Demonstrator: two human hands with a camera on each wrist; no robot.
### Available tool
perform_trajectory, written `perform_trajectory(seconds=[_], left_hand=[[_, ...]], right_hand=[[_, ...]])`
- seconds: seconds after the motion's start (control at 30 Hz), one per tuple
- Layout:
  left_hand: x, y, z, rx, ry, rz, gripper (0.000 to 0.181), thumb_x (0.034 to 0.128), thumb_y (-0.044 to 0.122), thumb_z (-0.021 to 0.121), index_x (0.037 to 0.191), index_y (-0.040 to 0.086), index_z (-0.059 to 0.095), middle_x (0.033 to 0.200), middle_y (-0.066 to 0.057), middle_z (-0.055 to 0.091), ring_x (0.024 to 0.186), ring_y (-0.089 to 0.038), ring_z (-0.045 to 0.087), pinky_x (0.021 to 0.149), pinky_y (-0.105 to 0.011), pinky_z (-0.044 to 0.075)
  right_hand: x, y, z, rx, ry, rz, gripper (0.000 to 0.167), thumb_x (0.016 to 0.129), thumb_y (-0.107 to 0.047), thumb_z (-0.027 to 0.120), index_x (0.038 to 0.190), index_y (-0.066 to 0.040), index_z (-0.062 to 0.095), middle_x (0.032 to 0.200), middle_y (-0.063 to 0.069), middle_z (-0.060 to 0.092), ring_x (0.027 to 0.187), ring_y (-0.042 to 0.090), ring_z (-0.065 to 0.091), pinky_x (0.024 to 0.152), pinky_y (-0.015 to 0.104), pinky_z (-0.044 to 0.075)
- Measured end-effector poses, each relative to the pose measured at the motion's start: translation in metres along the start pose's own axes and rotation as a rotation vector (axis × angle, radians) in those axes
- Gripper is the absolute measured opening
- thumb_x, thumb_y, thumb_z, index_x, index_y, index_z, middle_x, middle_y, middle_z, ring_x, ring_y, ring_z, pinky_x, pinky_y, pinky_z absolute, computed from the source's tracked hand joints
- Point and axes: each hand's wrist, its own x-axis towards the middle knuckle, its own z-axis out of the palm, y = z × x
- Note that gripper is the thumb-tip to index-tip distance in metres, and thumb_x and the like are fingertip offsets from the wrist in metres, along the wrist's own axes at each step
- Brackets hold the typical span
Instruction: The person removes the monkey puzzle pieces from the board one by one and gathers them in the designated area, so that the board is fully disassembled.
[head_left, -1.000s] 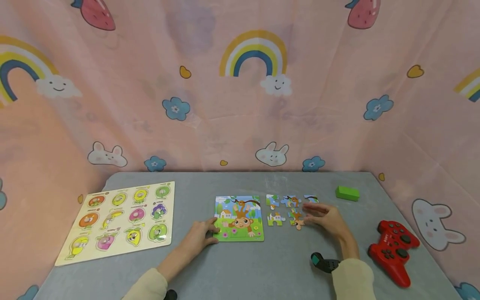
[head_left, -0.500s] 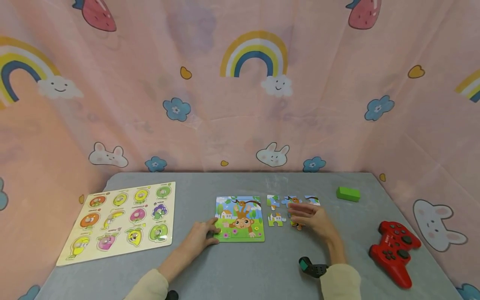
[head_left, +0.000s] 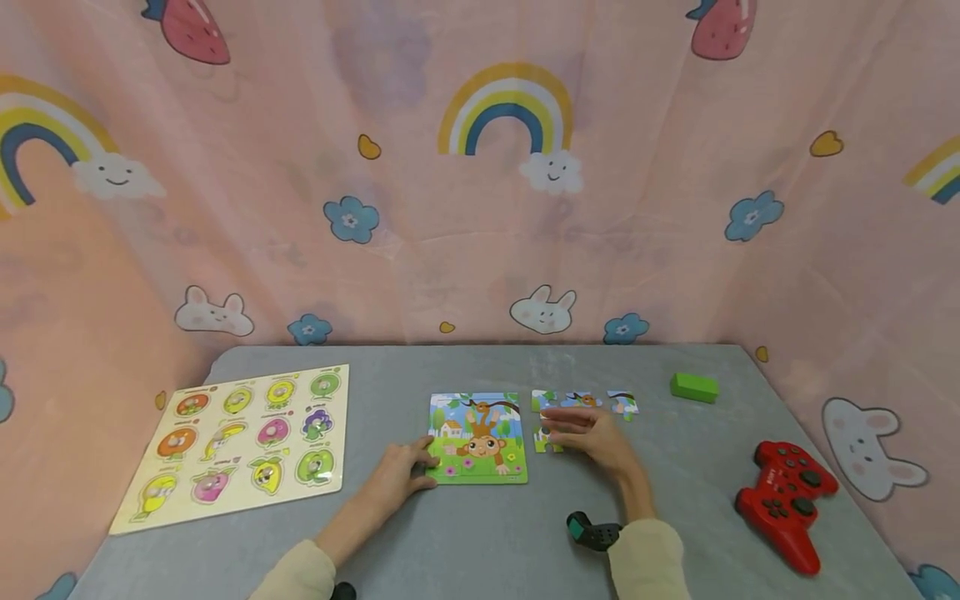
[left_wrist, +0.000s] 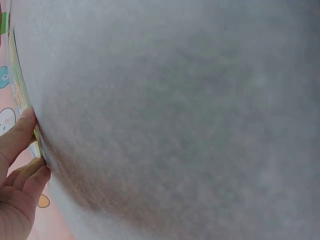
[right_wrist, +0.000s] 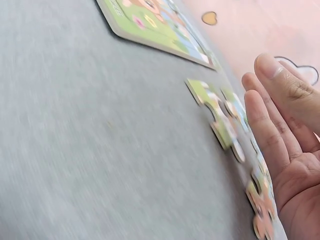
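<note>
Currently, L grip [head_left: 396,473] pinches puzzle bd. [head_left: 480,442] at L edge; R grip [head_left: 597,439], uncurled w/ digits extended, hovers over loose pcs [head_left: 622,402].

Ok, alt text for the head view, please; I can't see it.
A person's left hand touches the left edge of a monkey jigsaw puzzle while the right hand is held over loose puzzle pieces beside it. A fruit-picture board lies farther left; a green rectangular block and a red game controller lie to the right.
</note>
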Motion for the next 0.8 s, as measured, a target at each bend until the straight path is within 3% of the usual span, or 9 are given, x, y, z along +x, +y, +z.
perform_trajectory(seconds=[0.3,0.6,0.8], left_hand=[[-0.003,0.001,0.001,0.011,0.013,0.019,0.025,0.0714,0.004,0.079,0.094,-0.006,0.072,0.121,-0.031,0.059,0.11,-0.046,0.058,0.093,-0.052,0.047],[-0.002,0.001,0.002,0.016,0.012,0.026,0.025,0.0718,0.004,0.079,0.093,-0.006,0.072,0.121,-0.031,0.059,0.11,-0.045,0.058,0.093,-0.052,0.047],[-0.001,0.0,0.001,0.007,0.007,0.029,0.025,0.072,0.003,0.079,0.093,-0.007,0.071,0.121,-0.032,0.058,0.11,-0.046,0.057,0.094,-0.052,0.046]], right_hand=[[0.012,0.002,0.02,-0.052,-0.075,-0.02,0.043,0.081,0.004,0.072,0.121,0.014,0.057,0.118,0.03,0.061,0.104,0.027,0.066,0.076,0.028,0.058],[0.022,-0.004,0.03,-0.194,-0.091,-0.018,0.041,0.078,0.004,0.075,0.116,0.014,0.061,0.112,0.029,0.064,0.096,0.037,0.065,0.077,0.03,0.057],[0.028,-0.011,0.038,-0.329,-0.061,0.034,0.039,0.075,0.001,0.078,0.111,0.009,0.066,0.096,0.019,0.07,0.086,0.027,0.068,0.074,0.031,0.057]])
